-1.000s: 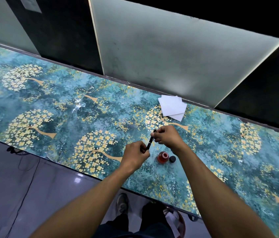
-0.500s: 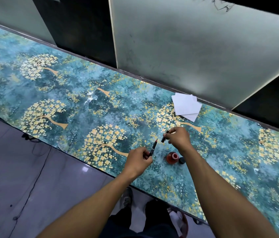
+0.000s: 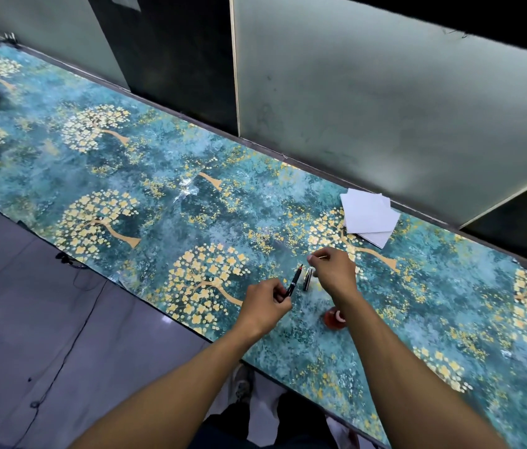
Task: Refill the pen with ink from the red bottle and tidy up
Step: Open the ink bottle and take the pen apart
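The left hand [image 3: 267, 303] pinches the uncapped pen [image 3: 294, 281], tip up and away, just left of the red bottle [image 3: 333, 319]. The cap [image 3: 308, 279] lies on the bench [image 3: 450, 286] beside the pen, under the right hand [image 3: 331, 270], whose fingers are drawn together, though whether they grip anything cannot be told. The right forearm crosses directly over the bottle, which looks open, so a low sweep could tip it and flood the bench well short of the papers [image 3: 369, 218].

The left hand [image 3: 265, 304] grips the pen [image 3: 294, 281], its tip pointing to 1 o'clock. The right hand [image 3: 331, 270] hovers over the cap [image 3: 308, 279]. At 5 o'clock stands the red bottle [image 3: 334, 318].
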Action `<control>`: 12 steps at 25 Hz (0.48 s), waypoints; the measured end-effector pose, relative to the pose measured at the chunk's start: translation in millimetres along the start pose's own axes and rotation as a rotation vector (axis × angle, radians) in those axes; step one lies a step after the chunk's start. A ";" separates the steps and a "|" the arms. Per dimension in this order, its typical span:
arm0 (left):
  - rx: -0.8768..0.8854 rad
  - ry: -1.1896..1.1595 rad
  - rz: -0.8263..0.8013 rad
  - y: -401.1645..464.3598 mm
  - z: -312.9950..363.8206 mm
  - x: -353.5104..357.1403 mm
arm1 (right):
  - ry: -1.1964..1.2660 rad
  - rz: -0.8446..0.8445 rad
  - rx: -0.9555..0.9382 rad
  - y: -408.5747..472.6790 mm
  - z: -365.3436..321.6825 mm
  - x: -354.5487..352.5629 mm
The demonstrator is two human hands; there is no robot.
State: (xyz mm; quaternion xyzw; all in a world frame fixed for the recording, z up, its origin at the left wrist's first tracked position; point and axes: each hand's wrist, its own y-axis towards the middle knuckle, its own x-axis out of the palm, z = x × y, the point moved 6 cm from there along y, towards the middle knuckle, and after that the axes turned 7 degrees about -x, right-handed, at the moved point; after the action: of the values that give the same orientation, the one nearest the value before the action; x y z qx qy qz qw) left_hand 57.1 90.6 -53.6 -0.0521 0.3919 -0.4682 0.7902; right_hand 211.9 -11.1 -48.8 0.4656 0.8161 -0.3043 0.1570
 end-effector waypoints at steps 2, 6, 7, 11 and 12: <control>0.001 -0.031 -0.010 4.7 6.7 -3.4 | 0.312 -0.111 0.059 -9.6 -3.0 2.9; 0.063 -0.012 -0.015 6.4 21.8 -6.5 | 0.342 -0.147 0.043 -24.3 -3.0 -1.8; 0.087 -0.018 -0.027 5.4 25.7 -5.3 | 0.336 -0.133 0.035 -26.5 -3.2 -2.7; 0.116 -0.104 -0.052 0.3 29.6 0.6 | 0.336 -0.082 0.010 -33.1 -7.6 -8.6; 0.114 -0.125 -0.052 -0.8 28.4 1.3 | 0.335 -0.076 0.007 -35.1 -8.9 -9.9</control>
State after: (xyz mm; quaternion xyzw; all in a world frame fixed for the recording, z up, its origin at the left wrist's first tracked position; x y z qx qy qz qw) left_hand 75.8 81.1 -34.5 -0.0462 0.3130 -0.5061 0.8024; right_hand 187.3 -25.4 -24.3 0.4790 0.8469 -0.2309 0.0057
